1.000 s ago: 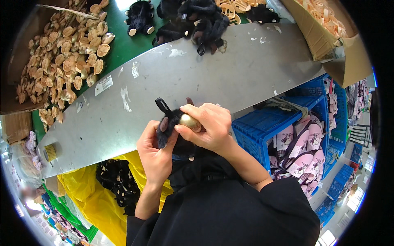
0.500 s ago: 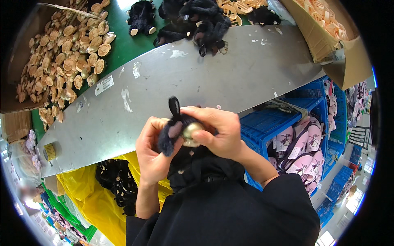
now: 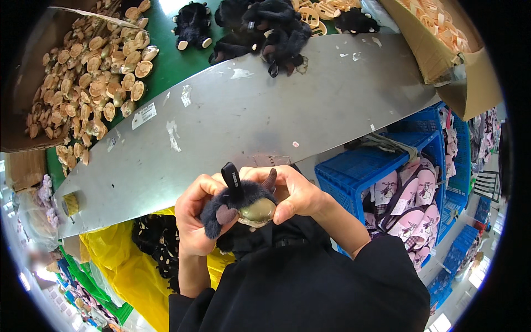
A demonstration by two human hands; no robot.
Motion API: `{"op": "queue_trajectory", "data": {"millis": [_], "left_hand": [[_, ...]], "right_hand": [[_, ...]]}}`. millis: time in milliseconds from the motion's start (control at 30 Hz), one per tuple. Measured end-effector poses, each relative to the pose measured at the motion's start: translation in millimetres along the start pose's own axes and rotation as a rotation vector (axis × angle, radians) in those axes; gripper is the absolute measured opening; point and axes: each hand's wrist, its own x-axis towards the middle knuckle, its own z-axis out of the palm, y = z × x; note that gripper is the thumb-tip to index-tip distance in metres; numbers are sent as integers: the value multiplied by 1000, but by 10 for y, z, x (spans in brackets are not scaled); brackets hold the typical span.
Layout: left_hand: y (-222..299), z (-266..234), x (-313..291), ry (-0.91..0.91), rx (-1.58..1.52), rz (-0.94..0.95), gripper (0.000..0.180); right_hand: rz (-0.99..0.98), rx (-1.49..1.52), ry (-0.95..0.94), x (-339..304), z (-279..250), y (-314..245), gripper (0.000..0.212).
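Close to my chest I hold a small black plush toy (image 3: 214, 206) in both hands. It has brown ear-like pieces and a black ribbon loop (image 3: 232, 181) standing up from its top. A shiny gold oval plastic piece (image 3: 258, 211) sits at its front. My left hand (image 3: 193, 224) is closed round the toy's left side. My right hand (image 3: 303, 195) grips the other side, its thumb at the edge of the gold piece and its fingers partly behind the toy. The toy's underside is hard to make out against my black clothing.
A metal bench (image 3: 243, 119) spans the front. At far left lies a heap of gold and beige plastic pieces (image 3: 91, 86); several black plush toys (image 3: 285, 33) lie at the back. A carton (image 3: 478, 83) stands far right, blue crates (image 3: 354, 171) below it, a yellow bag (image 3: 119, 260) lower left.
Both hands have moved slightly down toward my body with the toy. My right thumb has shifted from over the gold piece to its side, leaving that piece and the right ear-like part more exposed.
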Motion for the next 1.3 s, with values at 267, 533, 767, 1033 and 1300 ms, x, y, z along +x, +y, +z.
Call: {"op": "queue_trajectory", "data": {"millis": [267, 533, 767, 1033, 1300], "left_hand": [[-2, -107, -69, -89, -177, 4, 32], [-130, -163, -118, -116, -171, 60, 42], [-62, -118, -114, -158, -140, 79, 33], [-41, -30, -88, -192, -68, 168, 16], [167, 183, -126, -85, 117, 170, 11]], "right_hand": [[72, -58, 33, 10, 219, -152, 60], [-12, -187, 59, 16, 225, -80, 68], [-160, -202, 45, -45, 188, 43, 55], [-205, -449, 34, -118, 361, -138, 43], [-792, -1189, 201, -171, 552, -53, 24]]}}
